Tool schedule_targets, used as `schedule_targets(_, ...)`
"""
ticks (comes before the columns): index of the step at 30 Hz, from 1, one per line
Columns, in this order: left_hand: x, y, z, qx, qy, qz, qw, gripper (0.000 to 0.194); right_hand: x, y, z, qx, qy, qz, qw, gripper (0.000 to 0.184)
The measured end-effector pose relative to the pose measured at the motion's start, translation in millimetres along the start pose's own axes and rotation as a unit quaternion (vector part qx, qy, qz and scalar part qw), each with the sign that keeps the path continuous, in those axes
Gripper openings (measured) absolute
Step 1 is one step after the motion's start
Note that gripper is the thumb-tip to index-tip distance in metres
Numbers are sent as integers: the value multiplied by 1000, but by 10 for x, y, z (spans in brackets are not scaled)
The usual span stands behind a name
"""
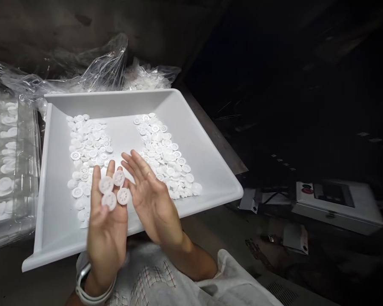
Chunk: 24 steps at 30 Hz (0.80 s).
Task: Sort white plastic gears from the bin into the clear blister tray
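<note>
Palm up, my left hand (pixel 108 229) carries several small white plastic wheels (pixel 109 200) on its fingers, the thumb lying against one of them. My right hand (pixel 155 204) is beside it, fingers stretched out and palm turned toward the left hand, with nothing in its grasp. Both hands are over the near part of a white tray (pixel 207 170). Inside the tray lie two heaps of similar white wheels, a left heap (pixel 89 144) and a right heap (pixel 166 157), with a bare strip of tray floor between them.
On the left stands a clear plastic-covered pack (pixel 4 185) holding rows of white parts. Behind the tray are crumpled clear film (pixel 105 63) and a bag of white pieces (pixel 148 78). A white box with a dark panel (pixel 338 208) is at the right, in dim surroundings.
</note>
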State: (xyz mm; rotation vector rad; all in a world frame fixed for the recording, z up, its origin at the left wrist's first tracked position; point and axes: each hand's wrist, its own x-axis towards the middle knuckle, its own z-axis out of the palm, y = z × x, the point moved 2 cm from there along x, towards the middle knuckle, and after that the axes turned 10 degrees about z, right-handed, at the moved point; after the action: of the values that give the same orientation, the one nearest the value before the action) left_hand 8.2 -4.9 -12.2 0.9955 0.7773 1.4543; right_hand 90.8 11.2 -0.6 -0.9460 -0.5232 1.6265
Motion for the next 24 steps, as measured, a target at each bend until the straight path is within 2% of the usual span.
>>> schedule_targets(2, -31, 6, 55, 154, -81, 73, 982, 59, -4, 38, 38, 28, -42, 24, 998, 52)
schedule_targets(4, -46, 23, 109, 290, -162, 124, 935, 65, -2, 80, 66, 80, -88, 35, 992, 51)
schedule_targets(7, -53, 57, 156, 421, -232, 172, 860, 72, 3, 121, 50, 142, -102, 23, 984, 53)
schedule_targets(8, -59, 69, 166, 429, -239, 183, 852, 75, 3, 125, 34, 145, -94, 22, 985, 55)
schedule_targets(10, -80, 94, 180, 399, -220, 198, 868, 75, 1, 112, 5, 153, -92, 28, 983, 59)
schedule_targets(11, -91, 108, 183, 358, -192, 194, 893, 74, 0, 95, -4, 165, -101, 34, 981, 59)
schedule_targets(13, -111, 132, 181, 221, -113, 164, 955, 66, 0, 54, -11, 200, -127, 47, 971, 59)
schedule_targets(15, -115, 141, 165, 83, -24, 124, 988, 57, 5, 20, -8, 235, -153, 51, 959, 59)
schedule_targets(16, -110, 139, 155, 42, 8, 112, 993, 55, 9, 10, -4, 249, -162, 52, 953, 60)
schedule_targets(18, -92, 120, 122, 35, 41, 123, 991, 54, 18, 8, 1, 276, -161, 52, 946, 63)
schedule_targets(20, -75, 76, 79, 91, 33, 163, 982, 63, 24, 23, 1, 297, -148, 59, 942, 66)
schedule_targets(24, -75, -45, -6, 213, 1, 248, 945, 84, 25, 57, -13, 309, -149, 72, 937, 70)
